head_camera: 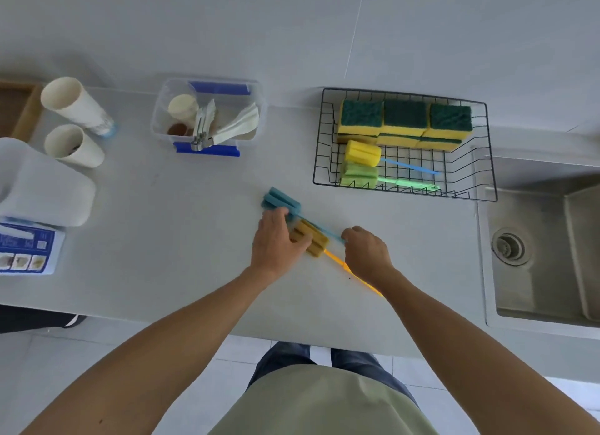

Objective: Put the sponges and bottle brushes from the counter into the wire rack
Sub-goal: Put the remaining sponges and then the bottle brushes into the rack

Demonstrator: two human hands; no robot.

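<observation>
On the grey counter (194,272), head view: two bottle brushes lie side by side near the front middle, left of the wire rack (487,149). Blue bottle brush (281,201) has its foam head far-left, thin handle running right and nearer. Orange bottle brush (310,241) sits just nearer, touching or almost touching the blue one, handle angled near-right. Left hand (276,243) rests on both foam heads, fingers curled over the orange head, thumb by the blue head. Right hand (367,252) is closed around the blue handle's end, covering part of the orange handle; grip on orange cannot tell. Rack far right holds green-and-yellow sponges (406,123) stacked along its far side, plus yellow bottle brush (362,153) and green bottle brush (358,175) in front, handles pointing right. Sink (535,272) right of rack.
</observation>
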